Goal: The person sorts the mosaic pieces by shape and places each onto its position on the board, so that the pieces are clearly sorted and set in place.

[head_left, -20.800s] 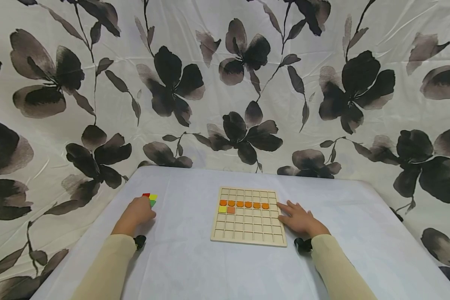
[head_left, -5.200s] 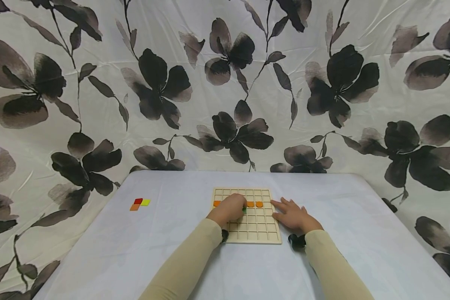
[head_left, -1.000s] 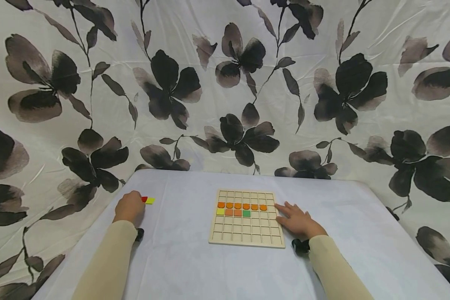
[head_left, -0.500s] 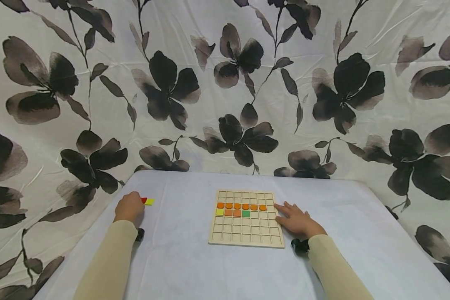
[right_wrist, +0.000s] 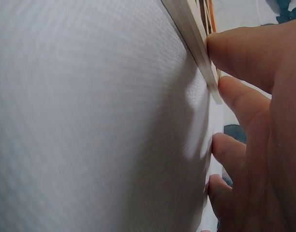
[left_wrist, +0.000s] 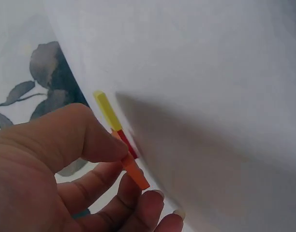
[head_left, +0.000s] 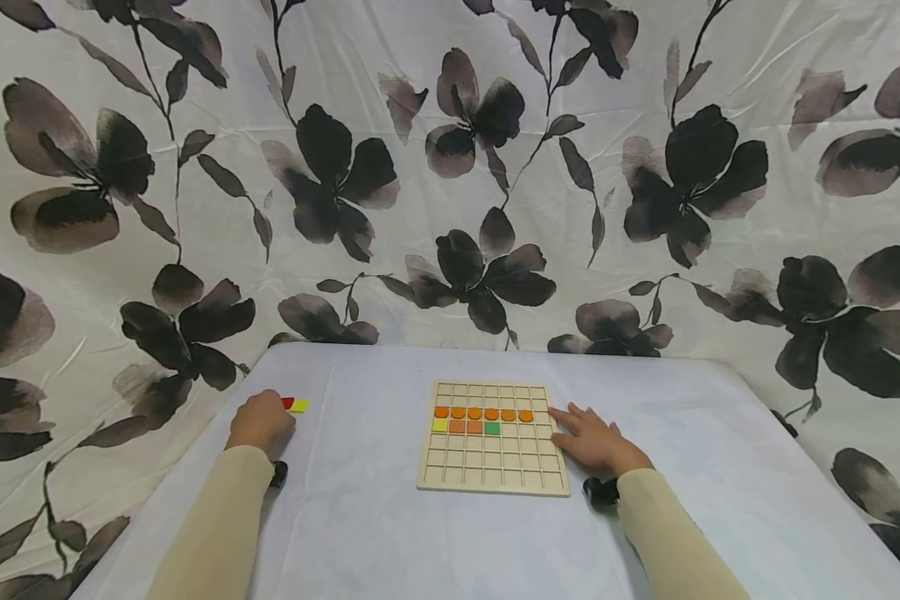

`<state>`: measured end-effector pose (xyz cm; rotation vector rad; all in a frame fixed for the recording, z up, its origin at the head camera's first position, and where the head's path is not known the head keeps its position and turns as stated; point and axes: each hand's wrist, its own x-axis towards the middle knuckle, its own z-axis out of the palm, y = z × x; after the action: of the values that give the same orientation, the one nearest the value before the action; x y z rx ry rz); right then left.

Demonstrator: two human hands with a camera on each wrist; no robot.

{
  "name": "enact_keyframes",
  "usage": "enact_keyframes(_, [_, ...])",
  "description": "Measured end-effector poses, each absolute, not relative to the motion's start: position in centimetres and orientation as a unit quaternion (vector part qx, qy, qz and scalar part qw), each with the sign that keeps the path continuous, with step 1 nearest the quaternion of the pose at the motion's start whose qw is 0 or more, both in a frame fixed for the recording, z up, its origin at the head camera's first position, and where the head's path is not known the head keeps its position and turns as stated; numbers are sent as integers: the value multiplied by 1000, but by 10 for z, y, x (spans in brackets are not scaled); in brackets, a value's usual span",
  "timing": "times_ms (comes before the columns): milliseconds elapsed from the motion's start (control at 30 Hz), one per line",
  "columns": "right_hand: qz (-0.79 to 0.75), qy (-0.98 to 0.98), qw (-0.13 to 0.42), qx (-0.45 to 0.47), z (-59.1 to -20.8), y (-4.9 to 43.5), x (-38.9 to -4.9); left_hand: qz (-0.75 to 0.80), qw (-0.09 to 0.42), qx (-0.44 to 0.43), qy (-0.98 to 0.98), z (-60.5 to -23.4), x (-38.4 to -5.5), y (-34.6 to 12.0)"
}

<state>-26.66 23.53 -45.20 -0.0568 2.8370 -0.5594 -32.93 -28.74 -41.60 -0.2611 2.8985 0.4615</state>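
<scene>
In the left wrist view, an orange tile (left_wrist: 137, 175) is pinched between the thumb and fingers of my left hand (head_left: 261, 419), at the table's left side. Just beyond those fingers lie a red tile (head_left: 288, 402) and a yellow tile (head_left: 300, 407). A wooden grid board (head_left: 495, 479) lies mid-table. Several orange discs (head_left: 491, 414) fill most of one row; the row below holds, from the left, a yellow square (head_left: 439, 426), two orange squares (head_left: 467, 427) and a green square (head_left: 492, 428). My right hand (head_left: 603, 437) is spread flat, thumb and index touching the board's right edge.
A white cloth (head_left: 360, 533) covers the table. Behind it hangs a floral curtain (head_left: 465, 192). Each wrist wears a small black camera, such as the right one (head_left: 602, 492).
Since the oldest frame, a second orange square and a green one have joined the board's lower row. The left hand moved from the board back to the loose tiles and now holds the orange one.
</scene>
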Motion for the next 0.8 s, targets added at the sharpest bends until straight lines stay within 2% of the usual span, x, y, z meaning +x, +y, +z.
enact_keyframes(167, [-193,973,122,-24,-451,236,-267,159,96,-79,979,-414,-333,-282])
enact_keyframes(567, [-194,973,124,-29,-445,236,-266,161,56,-7,985,-402,-328,-258])
enact_keyframes(800, [-197,972,126,-30,-446,236,-265,163,64,14,984,-398,-326,-238])
